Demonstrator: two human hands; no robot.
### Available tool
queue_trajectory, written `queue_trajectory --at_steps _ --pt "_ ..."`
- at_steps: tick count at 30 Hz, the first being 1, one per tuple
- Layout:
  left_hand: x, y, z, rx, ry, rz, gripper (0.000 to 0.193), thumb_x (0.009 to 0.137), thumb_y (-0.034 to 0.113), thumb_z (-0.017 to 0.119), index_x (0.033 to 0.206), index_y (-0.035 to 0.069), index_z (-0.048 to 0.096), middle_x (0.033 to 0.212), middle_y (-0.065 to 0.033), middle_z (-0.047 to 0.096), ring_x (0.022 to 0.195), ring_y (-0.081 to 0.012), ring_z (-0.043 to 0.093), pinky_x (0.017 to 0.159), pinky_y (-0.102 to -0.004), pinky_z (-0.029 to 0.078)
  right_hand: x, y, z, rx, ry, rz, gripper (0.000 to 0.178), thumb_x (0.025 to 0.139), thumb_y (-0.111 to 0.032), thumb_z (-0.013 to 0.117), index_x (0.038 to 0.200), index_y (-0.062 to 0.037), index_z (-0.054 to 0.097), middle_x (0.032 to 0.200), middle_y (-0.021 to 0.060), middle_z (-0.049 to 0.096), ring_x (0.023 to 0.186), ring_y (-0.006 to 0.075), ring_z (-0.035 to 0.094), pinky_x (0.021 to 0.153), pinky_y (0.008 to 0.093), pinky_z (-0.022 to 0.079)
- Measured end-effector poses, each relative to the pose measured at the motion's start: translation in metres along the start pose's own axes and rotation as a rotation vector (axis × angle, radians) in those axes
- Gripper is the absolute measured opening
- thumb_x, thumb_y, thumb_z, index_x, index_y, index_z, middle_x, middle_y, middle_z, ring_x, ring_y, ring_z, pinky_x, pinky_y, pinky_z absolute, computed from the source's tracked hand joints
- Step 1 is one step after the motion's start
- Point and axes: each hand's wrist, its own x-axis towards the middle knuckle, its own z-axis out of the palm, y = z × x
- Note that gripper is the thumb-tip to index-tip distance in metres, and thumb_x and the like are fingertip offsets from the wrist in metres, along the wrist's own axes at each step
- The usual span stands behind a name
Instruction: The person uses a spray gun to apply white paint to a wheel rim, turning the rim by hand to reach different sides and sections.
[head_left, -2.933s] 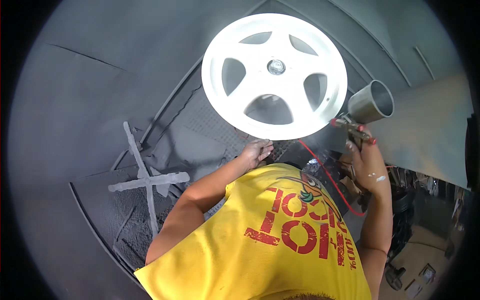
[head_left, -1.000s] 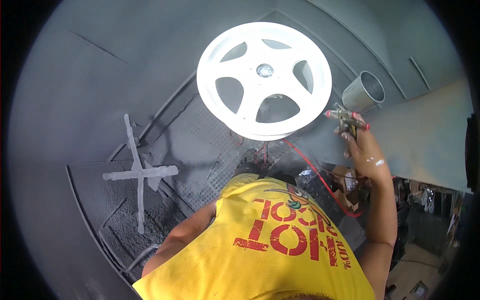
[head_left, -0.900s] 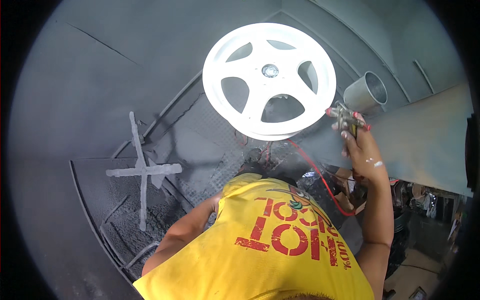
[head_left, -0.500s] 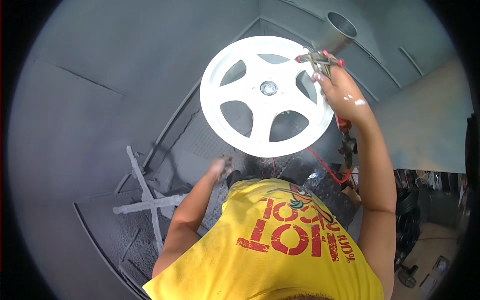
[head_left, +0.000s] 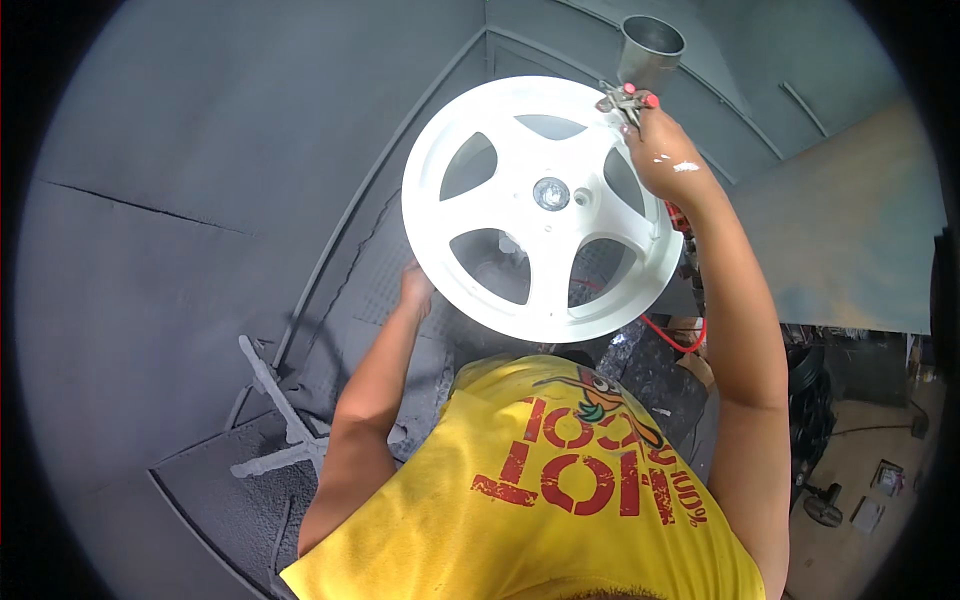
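Observation:
A white five-spoke wheel rim faces up in front of me, with a dark round hub at its centre. My right hand is wrapped round a spray gun above the rim's far right edge. A metal paint cup sits on top of the gun, and white paint spots mark the back of my hand. My left hand is at the rim's lower left edge; its fingers go behind the rim and are hidden, so I cannot tell whether they touch it.
A red hose runs below the rim on the right. A paint-crusted cross-shaped stand is at the lower left. Grey booth walls rise on the left and behind; a tan panel stands at right. A small fan is at lower right.
My left hand has moved up and forward to the rim's edge. The rim appears turned and slightly lower in view. The spray gun has shifted a little left, its cup more upright.

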Motion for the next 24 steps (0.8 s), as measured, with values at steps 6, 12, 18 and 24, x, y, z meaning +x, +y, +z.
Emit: queue_trajectory --at_steps 6,12,18,24 --pt "-0.013 -0.024 -0.004 0.040 0.053 -0.062 0.024 0.097 0.010 0.052 0.114 -0.004 0.062 0.091 -0.0078 0.068 0.069 -0.0131 0.059 0.059 -0.0278 0.045 0.002 0.008 0.002 0.016 -0.024 0.055 0.024 0.097 -0.015 0.053 0.103 0.0073 0.056 0.096 0.0286 0.064 0.089 0.0439 0.063 0.078 0.0467 0.049" --pt "-0.047 -0.038 0.012 -0.036 0.070 -0.121 0.025 0.100 0.009 0.044 0.117 0.002 0.061 0.084 -0.0041 0.064 0.061 -0.0104 0.050 0.053 -0.0285 0.038 -0.004 -0.036 -0.032 0.675 -0.411 0.148 0.031 0.097 -0.027 0.058 0.097 0.0038 0.059 0.086 0.0126 0.062 0.073 0.0175 0.058 0.068 0.0360 0.048" --pt "-0.074 -0.058 0.016 -0.086 -0.050 -0.189 0.024 0.102 0.013 0.042 0.115 0.005 0.060 0.091 -0.0052 0.066 0.069 -0.0127 0.057 0.062 -0.0279 0.045 0.000 -0.044 -0.022 0.055 -0.124 -0.039 0.028 0.099 -0.021 0.052 0.101 0.0062 0.056 0.097 0.0238 0.063 0.087 0.0364 0.062 0.080 0.0441 0.048" --pt "-0.101 -0.066 0.022 0.042 -0.158 -0.357 0.022 0.100 0.014 0.048 0.116 0.006 0.061 0.099 -0.0046 0.069 0.084 -0.0151 0.064 0.073 -0.0285 0.050 0.009 -0.004 -0.006 0.040 -0.034 0.035 0.027 0.099 -0.018 0.051 0.102 0.0082 0.054 0.106 0.0299 0.062 0.101 0.0456 0.060 0.088 0.0491 0.046"
